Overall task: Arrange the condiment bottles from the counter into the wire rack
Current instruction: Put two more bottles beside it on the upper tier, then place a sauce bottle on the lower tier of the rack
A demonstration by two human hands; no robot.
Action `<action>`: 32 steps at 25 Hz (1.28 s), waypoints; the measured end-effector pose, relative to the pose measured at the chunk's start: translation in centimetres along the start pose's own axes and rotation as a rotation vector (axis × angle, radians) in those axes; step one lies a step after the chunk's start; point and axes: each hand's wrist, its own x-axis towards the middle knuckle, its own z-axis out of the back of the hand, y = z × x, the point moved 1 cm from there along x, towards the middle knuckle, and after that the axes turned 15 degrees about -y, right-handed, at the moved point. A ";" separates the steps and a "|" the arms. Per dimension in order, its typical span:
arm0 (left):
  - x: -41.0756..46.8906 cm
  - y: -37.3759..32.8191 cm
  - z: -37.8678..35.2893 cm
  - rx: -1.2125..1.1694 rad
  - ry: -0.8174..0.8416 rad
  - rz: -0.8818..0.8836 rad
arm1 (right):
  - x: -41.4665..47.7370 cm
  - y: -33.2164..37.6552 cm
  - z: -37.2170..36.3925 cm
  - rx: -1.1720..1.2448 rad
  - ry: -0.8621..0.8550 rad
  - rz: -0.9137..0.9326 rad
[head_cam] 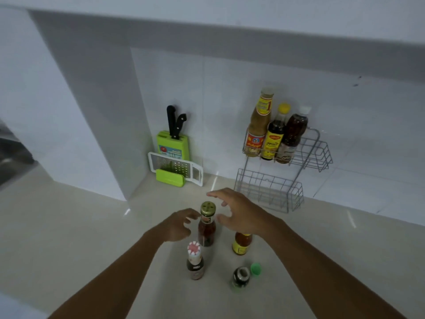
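A two-tier wire rack (319, 155) stands against the tiled wall. Its upper basket holds three bottles: a tall tan sauce bottle (258, 125), a dark yellow-capped bottle (276, 134) and a dark white-capped bottle (293, 134). The lower basket (269, 187) holds nothing. On the counter stand a red sauce bottle with a gold-green cap (207, 224), a red-and-white-capped bottle (195, 261), an orange sauce bottle (242, 244) and a small uncapped dark bottle (240, 277). My left hand (178, 225) and my right hand (239, 211) hover open on either side of the red sauce bottle.
A green knife block (173, 143) with two black-handled knives and a white grater (177, 168) stand in the corner to the left of the rack. A loose green cap (255, 269) lies beside the uncapped bottle. The beige counter (92, 226) stretches left.
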 end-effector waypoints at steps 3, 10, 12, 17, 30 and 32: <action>0.2 1.9 -3.5 -0.105 0.023 -0.011 | 0.7 0.7 -2.1 -0.071 0.019 0.037; 1.0 1.9 -7.0 -0.334 -0.124 -0.085 | 1.7 0.8 -2.3 -0.159 0.014 -0.050; 1.2 0.8 -5.7 -0.318 -0.082 -0.171 | 1.8 0.8 -1.3 -0.168 0.016 -0.051; 2.5 -5.7 0.3 -0.282 0.112 -0.249 | 2.5 2.0 6.2 -0.187 -0.049 -0.005; 2.8 -19.2 1.3 0.416 -0.464 -0.413 | 4.9 -0.2 11.0 -0.321 -0.464 -0.306; 3.4 -19.5 -0.1 0.474 -0.506 -0.431 | 4.7 -1.2 11.5 -0.208 -0.455 -0.383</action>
